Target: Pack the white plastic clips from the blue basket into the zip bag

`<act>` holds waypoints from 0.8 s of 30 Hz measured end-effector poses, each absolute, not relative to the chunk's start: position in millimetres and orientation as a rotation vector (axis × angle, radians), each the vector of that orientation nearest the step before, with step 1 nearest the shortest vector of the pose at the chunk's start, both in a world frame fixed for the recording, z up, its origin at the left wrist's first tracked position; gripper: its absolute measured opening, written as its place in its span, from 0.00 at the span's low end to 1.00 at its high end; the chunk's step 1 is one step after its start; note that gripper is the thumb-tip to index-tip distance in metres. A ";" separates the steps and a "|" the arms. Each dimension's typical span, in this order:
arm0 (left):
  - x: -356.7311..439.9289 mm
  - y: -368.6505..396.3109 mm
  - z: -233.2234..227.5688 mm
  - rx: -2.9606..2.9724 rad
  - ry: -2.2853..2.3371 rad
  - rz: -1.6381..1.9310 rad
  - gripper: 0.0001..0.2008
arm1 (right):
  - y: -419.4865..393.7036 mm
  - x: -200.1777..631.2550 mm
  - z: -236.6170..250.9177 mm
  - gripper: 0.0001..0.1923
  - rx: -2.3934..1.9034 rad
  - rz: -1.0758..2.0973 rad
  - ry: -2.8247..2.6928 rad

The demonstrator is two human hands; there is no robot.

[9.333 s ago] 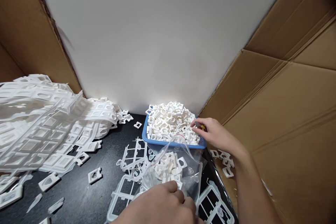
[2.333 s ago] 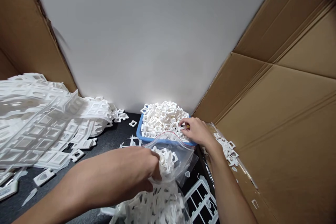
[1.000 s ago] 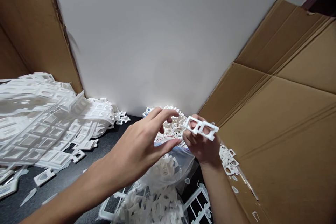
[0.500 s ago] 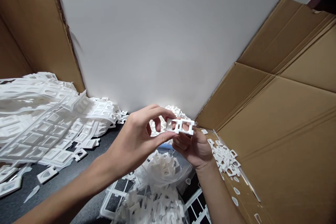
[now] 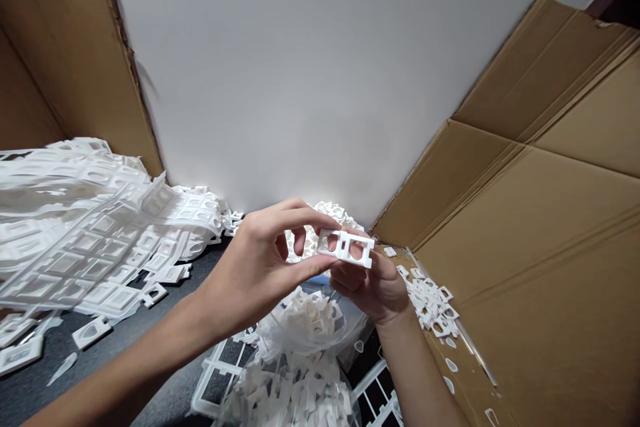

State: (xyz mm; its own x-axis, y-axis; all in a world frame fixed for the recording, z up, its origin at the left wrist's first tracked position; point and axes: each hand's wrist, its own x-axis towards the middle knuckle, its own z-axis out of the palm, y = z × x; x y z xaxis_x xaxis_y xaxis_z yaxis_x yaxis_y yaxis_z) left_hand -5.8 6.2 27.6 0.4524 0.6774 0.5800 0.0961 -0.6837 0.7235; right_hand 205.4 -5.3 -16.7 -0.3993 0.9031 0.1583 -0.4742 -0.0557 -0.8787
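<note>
White frame sheets (image 5: pixel 85 240) heaped at frame left. Left hand (image 5: pixel 250 270), center: thumb and index nearly closed, pinching the left end of the two-window white piece (image 5: pixel 343 247); other visible fingers curled, loose. Piece sits mid-frame, slightly tilted, right end down. Right hand (image 5: pixel 383 290), right of center: holds its right end, fingers curled behind and below, grip partly hidden. Loose white parts (image 5: pixel 433 303) lower right.

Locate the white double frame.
The white double frame is near the head view's centre, held between left hand and right hand, in front of the blue basket.
</note>
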 end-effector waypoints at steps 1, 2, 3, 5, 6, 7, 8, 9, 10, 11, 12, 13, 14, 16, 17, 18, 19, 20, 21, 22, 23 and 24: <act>-6.1 6.3 27.8 2.093 0.646 1.208 0.11 | -5.7 205.6 -16.9 0.20 -0.548 1.674 -1.129; -6.4 6.3 27.9 2.097 0.648 1.195 0.11 | -6.1 205.8 -17.1 0.20 -0.546 1.678 -1.112; -6.7 6.4 28.1 2.103 0.649 1.178 0.11 | -6.5 206.1 -17.2 0.20 -0.545 1.679 -1.095; -7.2 6.6 28.6 2.120 0.647 1.152 0.11 | -7.4 206.5 -16.8 0.21 -0.546 1.664 -1.065; -7.3 6.7 29.0 2.132 0.645 1.143 0.12 | -7.9 206.7 -16.4 0.22 -0.556 1.652 -1.052; -7.3 6.8 29.5 2.145 0.643 1.135 0.12 | -8.3 206.8 -15.9 0.23 -0.574 1.640 -1.044; -7.1 6.9 29.9 2.160 0.640 1.127 0.12 | -8.7 206.8 -15.5 0.23 -0.596 1.631 -1.039; -6.9 7.1 30.2 2.176 0.639 1.121 0.13 | -8.8 206.6 -15.3 0.23 -0.619 1.628 -1.043; -6.6 7.2 30.4 2.192 0.637 1.114 0.13 | -8.8 206.2 -15.2 0.23 -0.635 1.627 -1.055; -6.2 7.3 30.4 2.209 0.636 1.105 0.13 | -8.5 205.6 -15.3 0.23 -0.646 1.628 -1.072; -6.0 7.3 30.1 2.225 0.633 1.098 0.13 | -8.1 205.0 -15.4 0.24 -0.650 1.626 -1.093; -5.8 7.4 29.6 2.239 0.631 1.090 0.13 | -7.7 204.4 -15.3 0.25 -0.653 1.619 -1.117; -5.9 7.6 29.0 2.253 0.625 1.083 0.13 | -7.3 204.1 -14.6 0.25 -0.655 1.604 -1.148; -6.8 8.2 27.4 2.292 0.615 1.060 0.15 | -7.7 205.8 -10.5 0.23 -0.673 1.554 -1.246; -7.6 9.0 26.6 2.311 0.622 1.044 0.17 | -8.7 208.2 -6.9 0.21 -0.694 1.507 -1.312; -8.7 10.1 25.7 2.332 0.641 1.025 0.18 | -10.4 211.7 -2.3 0.18 -0.727 1.442 -1.395; -9.8 11.8 24.7 2.355 0.679 1.004 0.20 | -12.8 216.1 3.0 0.16 -0.780 1.363 -1.491; -11.1 14.1 23.5 2.385 0.735 0.984 0.21 | -15.8 221.0 8.5 0.14 -0.855 1.267 -1.591; -12.3 16.8 22.2 2.422 0.801 0.970 0.22 | -19.2 225.9 14.0 0.12 -0.948 1.159 -1.687; -13.5 19.8 20.6 2.470 0.855 0.962 0.22 | -22.6 230.1 18.9 0.10 -1.049 1.047 -1.776; -14.5 23.0 18.8 2.525 0.884 0.951 0.21 | -25.9 233.2 22.9 0.08 -1.147 0.946 -1.860; -15.4 26.0 16.6 2.575 0.884 0.929 0.20 | -28.8 235.0 25.7 0.06 -1.231 0.858 -1.936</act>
State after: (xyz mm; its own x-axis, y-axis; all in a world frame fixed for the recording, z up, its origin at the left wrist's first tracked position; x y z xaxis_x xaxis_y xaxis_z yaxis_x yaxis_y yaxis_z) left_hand -15.4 26.0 16.6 0.6095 0.6253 0.4874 0.4561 -0.7794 0.4295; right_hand 235.0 -28.8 25.7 -0.3227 0.9267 0.1928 0.4794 0.3357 -0.8109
